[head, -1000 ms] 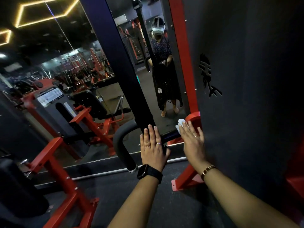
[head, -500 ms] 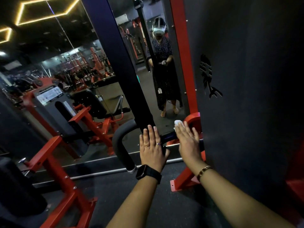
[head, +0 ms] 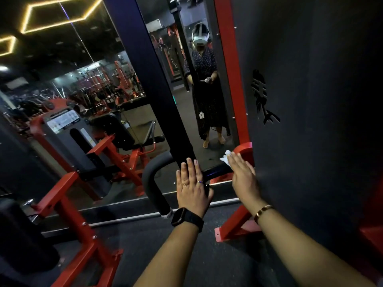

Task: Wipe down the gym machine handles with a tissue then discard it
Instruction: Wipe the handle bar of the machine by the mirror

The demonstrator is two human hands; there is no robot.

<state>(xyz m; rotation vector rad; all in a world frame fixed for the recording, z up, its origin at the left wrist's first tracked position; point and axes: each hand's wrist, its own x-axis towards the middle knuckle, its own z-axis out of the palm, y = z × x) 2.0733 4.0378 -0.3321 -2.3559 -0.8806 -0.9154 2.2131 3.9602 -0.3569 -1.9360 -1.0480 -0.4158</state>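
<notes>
Right grip (head: 243,175), fingers straight, presses tissue (head: 226,159) onto handle (head: 153,183); left grip (head: 192,187) flat.

This is a commercial gym. Red steel machine frames (head: 68,195) stand on dark rubber flooring (head: 145,245). A full wall mirror (head: 99,65) reflects rows of more red equipment, including 1 machine with a black padded seat (head: 116,129) and an instruction placard (head: 62,121) on its housing. Hexagonal light strips (head: 62,19) glow on the black ceiling, and a foam-covered handle (head: 153,183) curves up in front.
</notes>
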